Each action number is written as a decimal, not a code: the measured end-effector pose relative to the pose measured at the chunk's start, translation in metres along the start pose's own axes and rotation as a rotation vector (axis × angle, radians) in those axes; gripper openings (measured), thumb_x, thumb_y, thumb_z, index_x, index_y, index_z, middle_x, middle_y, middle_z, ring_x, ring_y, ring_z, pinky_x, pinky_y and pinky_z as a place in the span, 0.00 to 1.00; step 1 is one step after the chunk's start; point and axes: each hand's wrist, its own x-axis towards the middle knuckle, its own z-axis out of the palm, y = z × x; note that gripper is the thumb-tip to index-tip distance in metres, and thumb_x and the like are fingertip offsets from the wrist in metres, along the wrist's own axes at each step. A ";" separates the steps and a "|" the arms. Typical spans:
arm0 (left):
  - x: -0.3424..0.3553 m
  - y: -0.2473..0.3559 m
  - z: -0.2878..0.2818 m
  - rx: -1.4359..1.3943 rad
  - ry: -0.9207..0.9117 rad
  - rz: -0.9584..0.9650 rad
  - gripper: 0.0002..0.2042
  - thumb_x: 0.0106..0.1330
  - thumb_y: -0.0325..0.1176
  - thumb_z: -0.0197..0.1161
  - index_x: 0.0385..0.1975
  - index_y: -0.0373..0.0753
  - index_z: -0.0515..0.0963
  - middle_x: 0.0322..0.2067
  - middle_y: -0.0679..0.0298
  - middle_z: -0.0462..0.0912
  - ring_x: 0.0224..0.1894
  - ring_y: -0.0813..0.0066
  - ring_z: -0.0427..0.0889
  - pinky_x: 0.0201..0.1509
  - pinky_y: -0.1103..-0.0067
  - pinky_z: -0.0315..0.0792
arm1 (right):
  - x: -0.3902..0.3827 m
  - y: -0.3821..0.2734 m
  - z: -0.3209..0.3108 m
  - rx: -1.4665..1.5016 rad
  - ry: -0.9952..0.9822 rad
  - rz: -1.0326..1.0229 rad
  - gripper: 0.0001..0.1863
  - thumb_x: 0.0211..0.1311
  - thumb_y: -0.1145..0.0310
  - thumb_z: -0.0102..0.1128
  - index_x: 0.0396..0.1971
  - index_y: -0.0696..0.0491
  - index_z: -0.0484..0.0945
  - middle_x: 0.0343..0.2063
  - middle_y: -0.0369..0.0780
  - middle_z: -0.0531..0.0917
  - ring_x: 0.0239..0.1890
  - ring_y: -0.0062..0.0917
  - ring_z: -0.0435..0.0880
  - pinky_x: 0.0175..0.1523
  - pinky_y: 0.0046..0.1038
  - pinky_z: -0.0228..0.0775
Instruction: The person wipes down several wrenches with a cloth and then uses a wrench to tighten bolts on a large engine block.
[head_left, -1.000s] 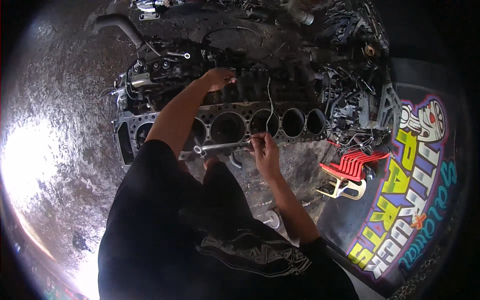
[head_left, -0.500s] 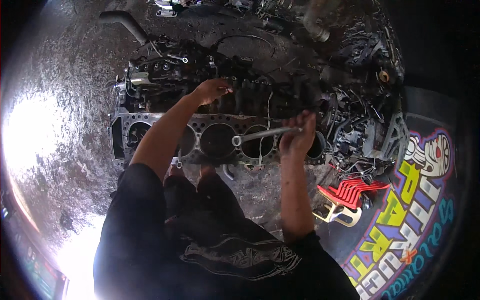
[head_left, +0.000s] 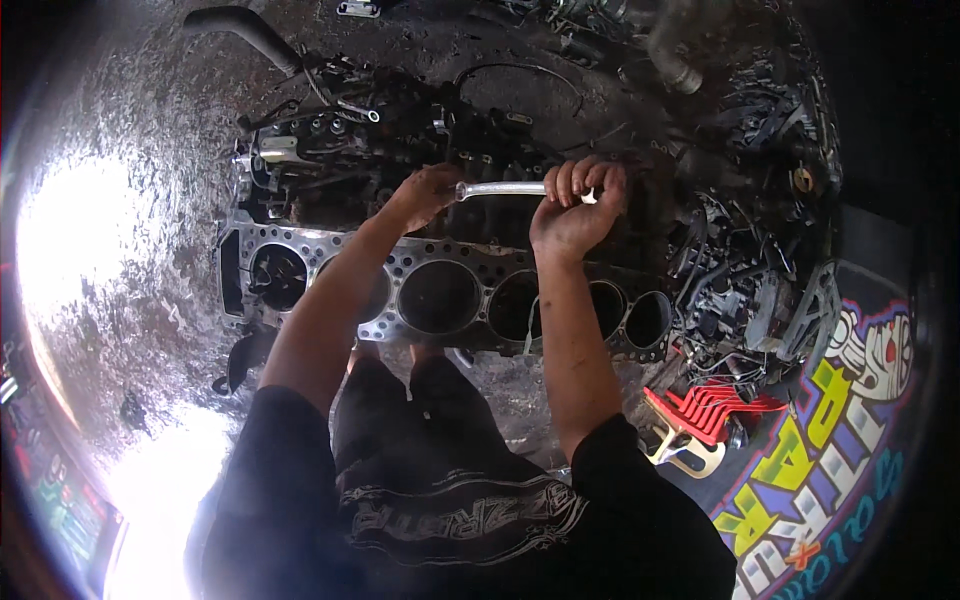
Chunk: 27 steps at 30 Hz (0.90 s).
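Note:
A combination wrench [head_left: 505,188] lies level above the far side of the engine block [head_left: 488,262]. Its open-jaw end pokes out beside the fingers of my right hand [head_left: 578,210], which are wrapped round the shank. At the ring end, my left hand [head_left: 424,198] is closed, its fingertips against the ring. Whatever sits under that ring is hidden by my fingers. Large round cylinder bores [head_left: 440,297] run along the block's flat top face, and my forearms cross over some of them. Dark, greasy engine parts [head_left: 345,165] lie just beyond the block on the left.
A bent black hose [head_left: 240,25] lies at the far left, near another wrench [head_left: 360,110]. Heaped metal parts and wiring [head_left: 735,270] crowd the right end. Red plastic chairs [head_left: 710,410] are stacked near right, beside a painted wall [head_left: 815,440].
My right hand has carried the wrench away from me, from above the bores to the block's far side. The ring end now meets my left hand, which stays near the same spot.

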 end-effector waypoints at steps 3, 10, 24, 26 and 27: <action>0.005 -0.012 -0.001 0.346 0.054 0.268 0.15 0.70 0.26 0.60 0.56 0.41 0.79 0.52 0.63 0.80 0.49 0.72 0.82 0.54 0.75 0.76 | -0.003 0.002 0.003 -0.025 -0.046 -0.074 0.18 0.71 0.56 0.52 0.22 0.47 0.65 0.17 0.30 0.66 0.14 0.16 0.56 0.22 0.23 0.51; 0.003 -0.004 0.006 0.163 0.016 0.099 0.16 0.68 0.29 0.62 0.56 0.40 0.78 0.55 0.59 0.80 0.50 0.66 0.84 0.55 0.71 0.77 | -0.018 0.005 0.010 -0.194 -0.129 -0.163 0.18 0.72 0.54 0.49 0.24 0.48 0.63 0.20 0.34 0.66 0.18 0.18 0.60 0.25 0.25 0.55; -0.003 0.006 -0.002 0.166 0.023 0.133 0.14 0.68 0.37 0.62 0.52 0.51 0.82 0.53 0.61 0.81 0.52 0.56 0.82 0.56 0.66 0.77 | -0.048 0.001 -0.007 -0.211 0.039 -0.194 0.20 0.76 0.54 0.42 0.23 0.47 0.62 0.17 0.33 0.62 0.18 0.20 0.60 0.29 0.30 0.62; -0.003 0.007 -0.001 0.097 0.050 0.137 0.14 0.67 0.36 0.62 0.51 0.53 0.82 0.53 0.62 0.81 0.52 0.57 0.82 0.56 0.66 0.77 | -0.052 0.003 -0.003 -0.312 -0.159 -0.226 0.20 0.76 0.54 0.43 0.23 0.47 0.62 0.17 0.33 0.62 0.18 0.20 0.61 0.30 0.30 0.63; -0.003 0.004 -0.003 0.098 0.051 0.136 0.14 0.67 0.36 0.62 0.51 0.53 0.82 0.53 0.62 0.81 0.52 0.57 0.82 0.56 0.66 0.77 | -0.050 0.004 -0.001 -0.310 -0.159 -0.225 0.20 0.76 0.54 0.43 0.23 0.47 0.62 0.17 0.33 0.62 0.18 0.20 0.61 0.30 0.30 0.63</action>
